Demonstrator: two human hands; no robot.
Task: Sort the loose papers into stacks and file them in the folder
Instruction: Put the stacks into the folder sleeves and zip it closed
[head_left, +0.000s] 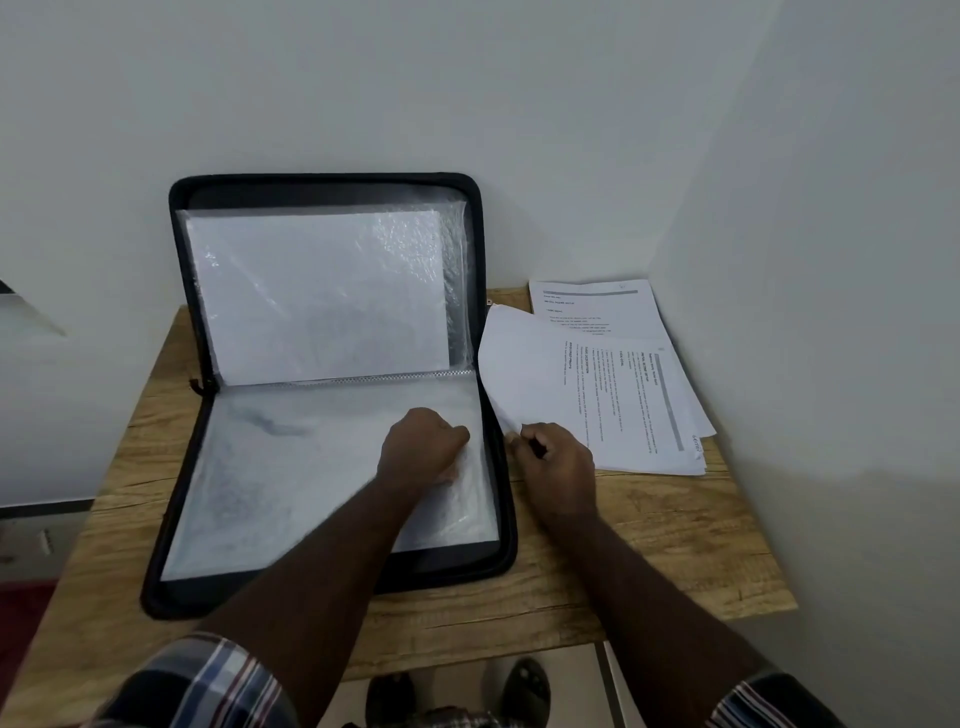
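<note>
Loose white printed papers (623, 374) lie on the wooden bench (649, 545), right of the open black zip folder (332, 384). Right hand (558, 465) fingers pinch one sheet's corner; left hand (423, 447), fingers curled, holds the clear sleeve (291, 467). That sheet may crease entering. Plain white walls (519, 104) surround the bench.

Papers (623, 384) lie right of folder (332, 395) on table (675, 545).

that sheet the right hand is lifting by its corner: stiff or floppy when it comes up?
Likely floppy: the sheet already curls where the right hand pinches its corner. Probably light, since a fingertip pinch raises that edge. It may slide rather than lift cleanly, as it lies loose on the stack. The left hand presses the folder sleeve.
</note>
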